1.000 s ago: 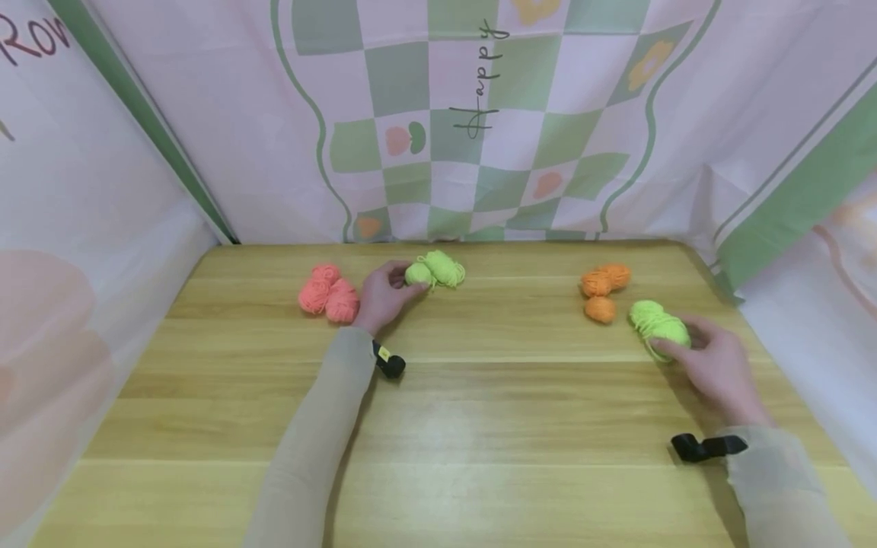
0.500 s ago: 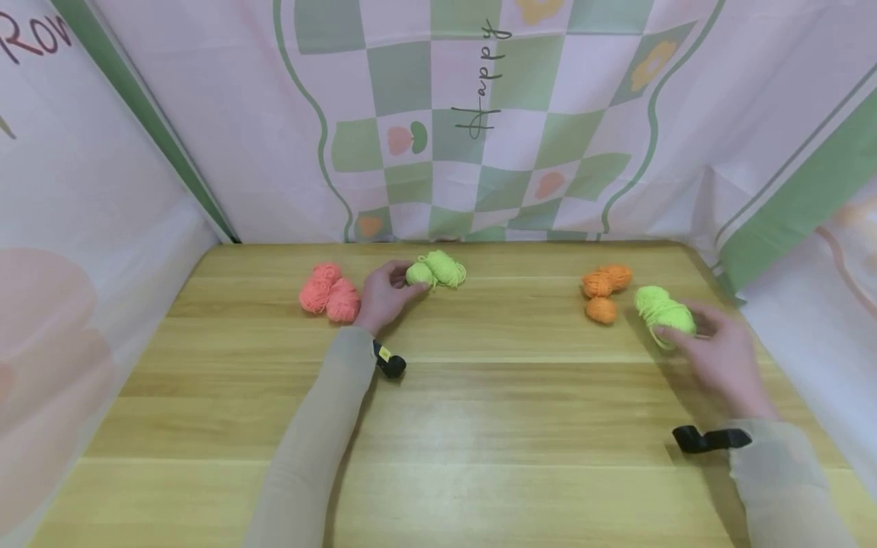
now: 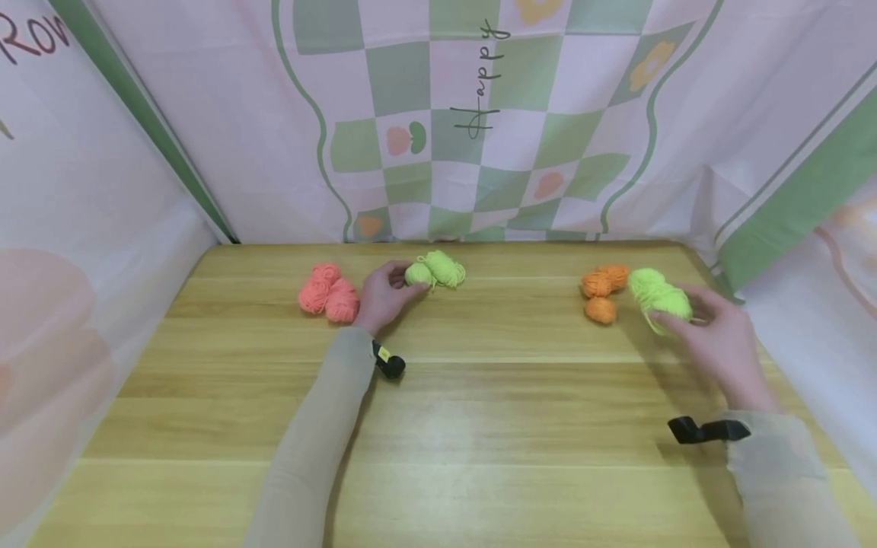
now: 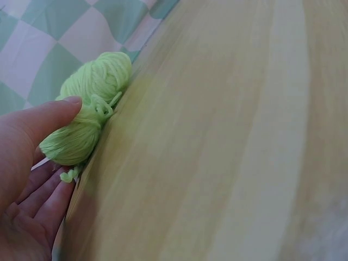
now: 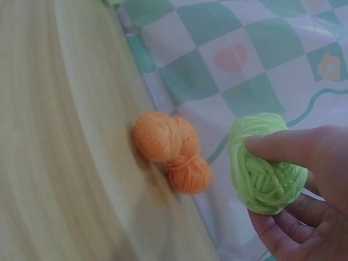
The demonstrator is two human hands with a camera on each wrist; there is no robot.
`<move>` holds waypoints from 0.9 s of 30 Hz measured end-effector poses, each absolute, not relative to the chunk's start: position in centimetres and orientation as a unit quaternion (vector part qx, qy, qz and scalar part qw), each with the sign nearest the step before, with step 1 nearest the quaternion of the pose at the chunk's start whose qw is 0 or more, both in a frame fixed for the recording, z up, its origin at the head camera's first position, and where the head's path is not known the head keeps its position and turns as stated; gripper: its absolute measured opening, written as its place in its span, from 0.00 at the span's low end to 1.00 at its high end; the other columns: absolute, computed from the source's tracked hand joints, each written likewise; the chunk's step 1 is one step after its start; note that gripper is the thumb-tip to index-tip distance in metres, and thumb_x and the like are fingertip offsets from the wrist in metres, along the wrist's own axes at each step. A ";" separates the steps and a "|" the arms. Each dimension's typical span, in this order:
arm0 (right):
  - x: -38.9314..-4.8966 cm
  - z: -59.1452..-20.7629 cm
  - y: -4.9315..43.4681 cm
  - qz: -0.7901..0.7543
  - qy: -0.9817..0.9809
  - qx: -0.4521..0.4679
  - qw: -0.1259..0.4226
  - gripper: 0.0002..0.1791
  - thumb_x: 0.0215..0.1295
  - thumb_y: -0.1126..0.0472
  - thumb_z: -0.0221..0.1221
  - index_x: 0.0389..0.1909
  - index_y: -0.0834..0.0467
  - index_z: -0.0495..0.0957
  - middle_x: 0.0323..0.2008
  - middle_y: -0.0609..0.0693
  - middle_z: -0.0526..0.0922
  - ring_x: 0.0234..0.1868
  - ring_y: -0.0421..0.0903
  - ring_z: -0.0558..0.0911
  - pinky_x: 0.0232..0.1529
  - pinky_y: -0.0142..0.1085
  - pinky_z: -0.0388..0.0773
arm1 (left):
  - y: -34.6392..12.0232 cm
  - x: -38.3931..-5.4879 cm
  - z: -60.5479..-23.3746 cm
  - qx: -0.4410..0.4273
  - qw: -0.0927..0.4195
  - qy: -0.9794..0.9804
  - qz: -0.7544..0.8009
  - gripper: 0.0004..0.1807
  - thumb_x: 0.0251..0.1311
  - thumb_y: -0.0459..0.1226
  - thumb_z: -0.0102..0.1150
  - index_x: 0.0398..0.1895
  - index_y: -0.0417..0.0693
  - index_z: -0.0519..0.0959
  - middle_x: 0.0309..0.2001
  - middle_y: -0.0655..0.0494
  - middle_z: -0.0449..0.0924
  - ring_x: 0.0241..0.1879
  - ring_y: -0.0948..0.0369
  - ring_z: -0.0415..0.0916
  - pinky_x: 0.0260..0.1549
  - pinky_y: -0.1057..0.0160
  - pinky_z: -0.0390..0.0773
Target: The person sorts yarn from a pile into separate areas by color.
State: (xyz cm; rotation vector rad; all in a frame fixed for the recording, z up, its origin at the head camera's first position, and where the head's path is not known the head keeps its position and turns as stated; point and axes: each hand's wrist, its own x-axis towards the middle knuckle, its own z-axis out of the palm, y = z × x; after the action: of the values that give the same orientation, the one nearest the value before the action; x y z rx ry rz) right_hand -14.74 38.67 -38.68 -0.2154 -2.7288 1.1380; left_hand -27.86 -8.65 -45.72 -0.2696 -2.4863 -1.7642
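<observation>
Gripping one end of a bright yellow-green, oblong yarn skein, the right hand has its thumb on one side and its other fingers round behind. The skein appears raised off the pale wooden table, at two o'clock from the table's middle, with a cluster of round orange yarn balls near it at nine o'clock. At eleven o'clock, the left hand pinches a pale green, two-lobed yarn bundle by its left lobe. Both green pieces should be light, soft and squashy, hardly slippery or fragile. A mild squeeze round the wound body ought to serve; tugging the loose strands at the skein's seven o'clock edge could unwind it.
</observation>
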 end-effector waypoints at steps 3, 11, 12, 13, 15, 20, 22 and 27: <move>-14.9 -38.2 38.2 0.383 -0.916 -0.058 0.103 0.40 0.66 0.47 0.68 0.72 0.63 0.66 0.63 0.71 0.74 0.44 0.30 0.72 0.37 0.14 0.71 | -8.7 -27.9 -45.7 -0.087 0.039 -0.811 -0.577 0.30 0.58 0.39 0.76 0.61 0.38 0.77 0.56 0.43 0.81 0.56 0.53 0.78 0.57 0.63 0.77; -16.0 -37.0 36.4 0.384 -0.915 -0.019 0.121 0.36 0.66 0.52 0.70 0.71 0.61 0.70 0.60 0.68 0.77 0.42 0.27 0.74 0.40 0.13 0.71 | -8.7 -27.8 -45.7 -0.088 0.038 -0.806 -0.584 0.30 0.57 0.37 0.76 0.61 0.36 0.77 0.56 0.42 0.80 0.56 0.52 0.78 0.57 0.62 0.77; -16.2 -36.9 36.1 0.387 -0.914 -0.016 0.120 0.36 0.66 0.52 0.70 0.71 0.61 0.70 0.60 0.68 0.77 0.42 0.27 0.74 0.40 0.13 0.72 | -8.7 -27.8 -45.7 -0.088 0.038 -0.806 -0.584 0.30 0.57 0.37 0.76 0.61 0.36 0.77 0.56 0.42 0.80 0.56 0.52 0.78 0.57 0.62 0.77; -16.4 -36.7 35.8 0.391 -0.913 -0.013 0.118 0.36 0.66 0.52 0.70 0.71 0.60 0.70 0.60 0.67 0.77 0.43 0.27 0.74 0.41 0.13 0.72 | -8.6 -27.8 -45.7 -0.088 0.037 -0.806 -0.584 0.30 0.57 0.37 0.76 0.61 0.36 0.77 0.56 0.42 0.80 0.56 0.52 0.78 0.57 0.61 0.77; -16.7 -36.5 35.2 0.396 -0.911 -0.003 0.116 0.36 0.66 0.52 0.70 0.71 0.60 0.70 0.60 0.66 0.77 0.44 0.29 0.75 0.41 0.14 0.72 | -8.7 -27.8 -45.7 -0.088 0.037 -0.808 -0.582 0.30 0.57 0.37 0.76 0.61 0.36 0.77 0.56 0.42 0.80 0.56 0.52 0.78 0.57 0.62 0.77; -17.3 -36.1 33.2 0.404 -0.907 0.024 0.116 0.33 0.65 0.54 0.71 0.68 0.60 0.73 0.58 0.61 0.79 0.45 0.32 0.77 0.42 0.16 0.75 | -8.7 -27.8 -45.6 -0.087 0.036 -0.812 -0.577 0.30 0.57 0.38 0.77 0.61 0.37 0.77 0.56 0.42 0.80 0.56 0.52 0.78 0.57 0.62 0.77; -17.5 -36.0 32.5 0.408 -0.905 0.032 0.115 0.33 0.65 0.55 0.71 0.67 0.61 0.74 0.57 0.61 0.80 0.44 0.32 0.78 0.42 0.17 0.76 | -8.7 -27.8 -45.6 -0.087 0.037 -0.812 -0.576 0.30 0.57 0.38 0.77 0.61 0.37 0.77 0.56 0.42 0.81 0.56 0.52 0.79 0.57 0.62 0.77; -17.9 -36.3 30.7 0.418 -0.900 0.047 0.113 0.30 0.64 0.58 0.72 0.65 0.61 0.76 0.53 0.62 0.82 0.42 0.33 0.79 0.40 0.18 0.77 | -8.7 -27.8 -45.7 -0.088 0.038 -0.812 -0.576 0.30 0.57 0.38 0.76 0.61 0.37 0.77 0.56 0.42 0.80 0.56 0.52 0.78 0.57 0.62 0.77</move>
State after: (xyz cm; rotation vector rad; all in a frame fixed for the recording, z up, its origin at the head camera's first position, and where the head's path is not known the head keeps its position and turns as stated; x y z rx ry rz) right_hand -17.91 30.66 -36.26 0.1393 -2.6405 1.2275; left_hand -27.83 -8.69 -45.70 -0.2684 -2.4898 -1.7670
